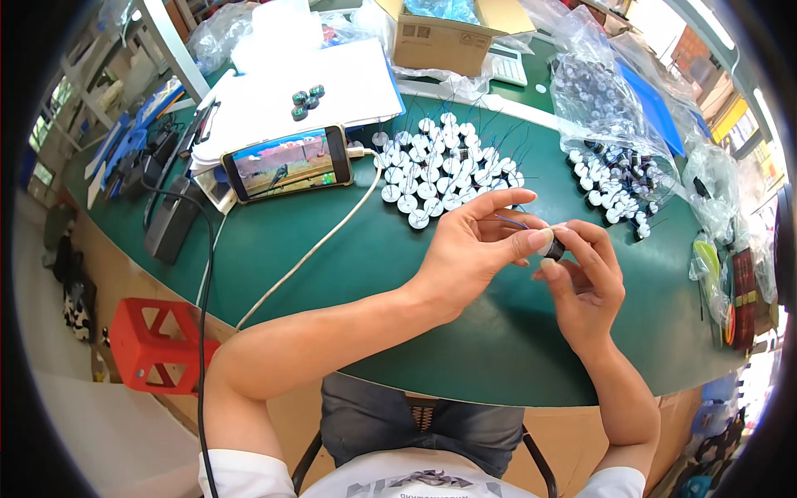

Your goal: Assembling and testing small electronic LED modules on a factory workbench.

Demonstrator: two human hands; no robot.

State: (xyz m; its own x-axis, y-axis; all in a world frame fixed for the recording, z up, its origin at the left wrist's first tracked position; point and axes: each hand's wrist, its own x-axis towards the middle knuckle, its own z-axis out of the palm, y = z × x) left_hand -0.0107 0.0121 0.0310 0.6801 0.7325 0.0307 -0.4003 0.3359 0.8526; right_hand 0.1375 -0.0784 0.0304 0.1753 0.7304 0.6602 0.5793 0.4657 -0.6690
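My right hand (591, 290) grips a small round black component (555, 248) between thumb and fingers, above the green tabletop. From the left, my left hand (469, 249) meets it, its thumb pressed at the component's pale top. A thin blue wire (510, 221) runs between the left fingers toward the component. Just beyond my left hand lies a broad group of white-topped round components (448, 170) with thin dark wires sticking out. A second pile of similar components (613, 184) spills from a clear plastic bag (594, 91) at the right.
A propped phone (289, 163) with a white cable (320, 241) stands left of the group. Several dark green round parts (300, 104) rest on white paper (353, 79). An open cardboard box (440, 43) stands at the back. A black cord hangs at the left, near a red stool (158, 344).
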